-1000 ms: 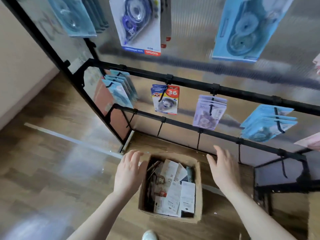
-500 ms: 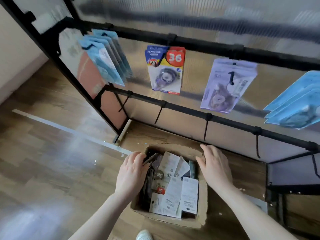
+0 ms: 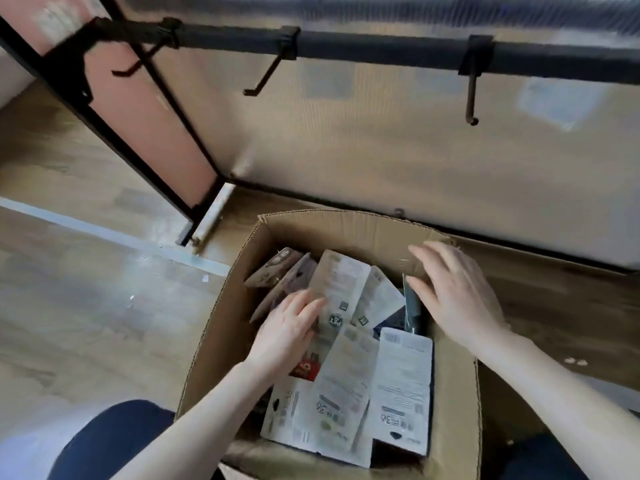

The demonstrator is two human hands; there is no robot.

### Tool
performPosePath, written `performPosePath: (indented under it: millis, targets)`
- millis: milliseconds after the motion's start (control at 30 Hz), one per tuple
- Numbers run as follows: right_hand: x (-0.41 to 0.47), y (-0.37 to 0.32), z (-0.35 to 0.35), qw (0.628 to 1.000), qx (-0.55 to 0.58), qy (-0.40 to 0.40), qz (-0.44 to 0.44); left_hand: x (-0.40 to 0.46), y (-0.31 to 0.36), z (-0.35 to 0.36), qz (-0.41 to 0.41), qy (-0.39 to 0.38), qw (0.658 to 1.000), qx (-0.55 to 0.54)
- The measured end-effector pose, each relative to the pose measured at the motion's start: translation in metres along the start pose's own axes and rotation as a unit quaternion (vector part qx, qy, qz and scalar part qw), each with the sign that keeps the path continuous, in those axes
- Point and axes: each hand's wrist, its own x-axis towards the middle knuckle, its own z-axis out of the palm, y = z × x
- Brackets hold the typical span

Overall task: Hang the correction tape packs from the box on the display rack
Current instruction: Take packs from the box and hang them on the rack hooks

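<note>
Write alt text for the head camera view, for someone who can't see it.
Two bare hands, left hand and right hand, reach into a cardboard box of correction tape packs on a wood floor, below a black rail with bare hooks.

Single view, worn on my head: faces forward and steeply down, close over the box (image 3: 221, 327), rack rail (image 3: 381, 51) above.

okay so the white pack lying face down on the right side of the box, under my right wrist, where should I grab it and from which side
Judging by its pose, take the white pack by its far short end, near the barcode: that end lies uppermost and uncovered in the cardboard box. Come down from above with the right hand, thumb under the card's edge, fingers on its flat back. Its near end looks tucked among other packs, so a grip there seems harder.
</note>
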Motion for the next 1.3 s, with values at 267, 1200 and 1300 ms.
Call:
performPosePath:
  millis: [267, 1200, 1300]
  targets:
    - [-0.006, 0.007, -0.002, 0.999, -0.035, 0.024, -0.028, -0.019, 0.008, 0.012, 0.131, -0.07, 0.988, 0.051]
    - [-0.003, 0.015, 0.007, 0.997, 0.007, 0.07, -0.042, -0.01, 0.02, 0.041, 0.384, -0.073, 0.915, 0.095]
    - [-0.003, 0.016, 0.008, 0.996, 0.005, 0.073, -0.051, -0.008, 0.016, 0.032, 0.346, -0.044, 0.937, 0.034]
